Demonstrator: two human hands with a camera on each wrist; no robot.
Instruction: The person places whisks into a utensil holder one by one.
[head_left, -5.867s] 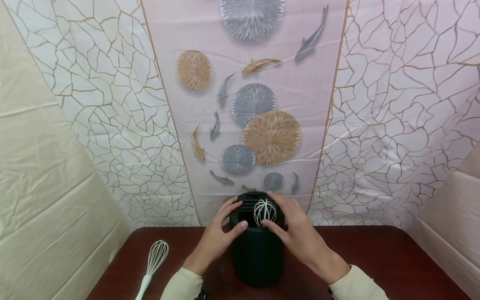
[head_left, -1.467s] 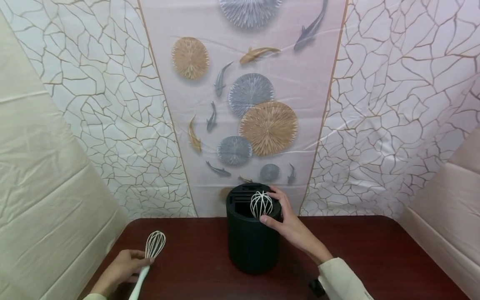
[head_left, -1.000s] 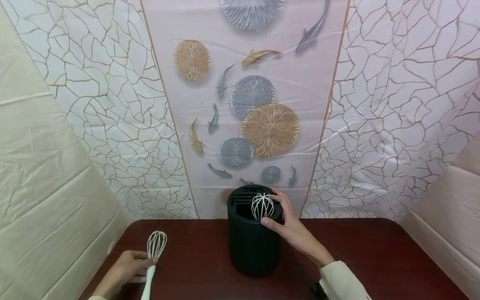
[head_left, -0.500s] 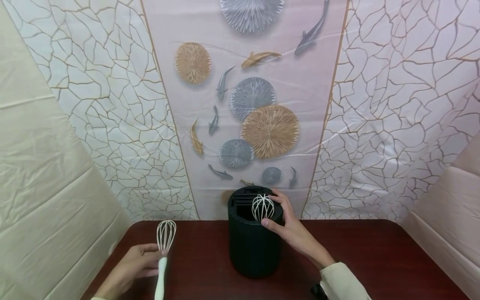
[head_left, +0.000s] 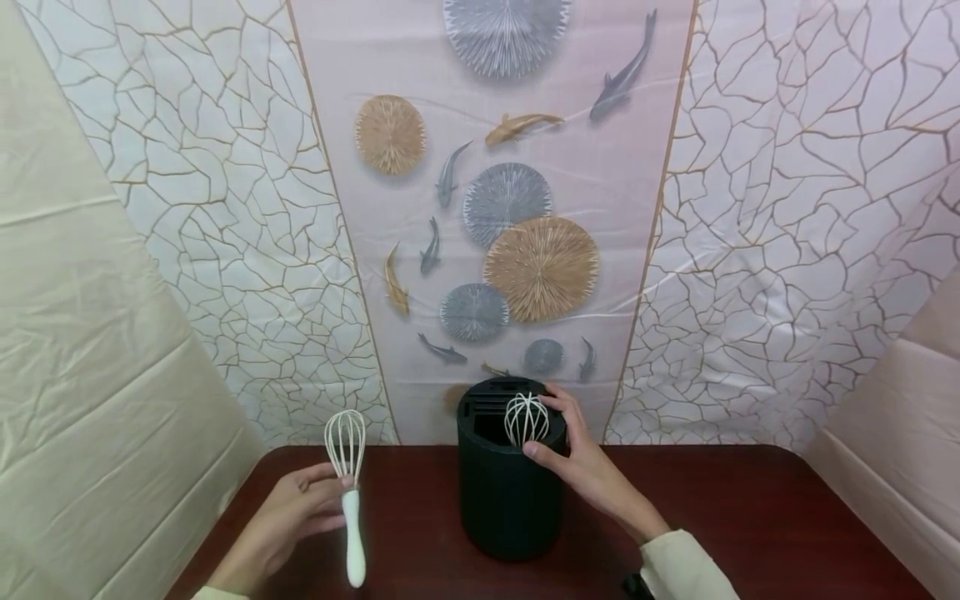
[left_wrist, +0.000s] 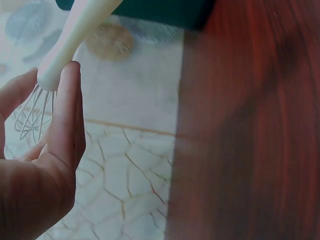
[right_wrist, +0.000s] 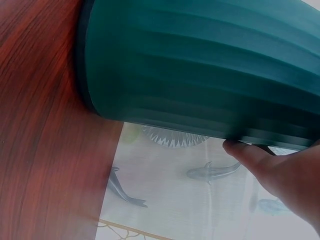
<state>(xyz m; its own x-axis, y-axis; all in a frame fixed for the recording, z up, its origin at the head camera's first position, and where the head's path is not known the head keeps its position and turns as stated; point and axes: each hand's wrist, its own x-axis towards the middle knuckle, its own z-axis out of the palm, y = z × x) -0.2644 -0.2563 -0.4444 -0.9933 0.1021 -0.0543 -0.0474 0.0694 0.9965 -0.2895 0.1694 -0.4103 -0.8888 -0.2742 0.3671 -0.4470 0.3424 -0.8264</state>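
My left hand [head_left: 296,508] pinches a white whisk [head_left: 354,533] where its wires meet the handle. The wire head points up and the handle hangs down, above the left part of the table. In the left wrist view the whisk handle [left_wrist: 75,40] slants away past the fingers. A dark green utensil holder [head_left: 510,508] with a black slotted top stands upright at centre. Another whisk [head_left: 527,410] sits in its opening, wires up, its handle hidden inside. My right hand [head_left: 588,467] grips the holder's right rim, thumb in front and fingers behind, close beside those wires.
The dark red wooden table [head_left: 697,517] runs to a patterned cloth backdrop [head_left: 750,250] just behind the holder. Beige cloth panels [head_left: 112,375] close in both sides. A small black object [head_left: 636,586] shows by the right sleeve.
My left hand left the holder, took hold of the whisk lying on the table's left, and has lifted it up and to the right. My right hand stays on the holder.
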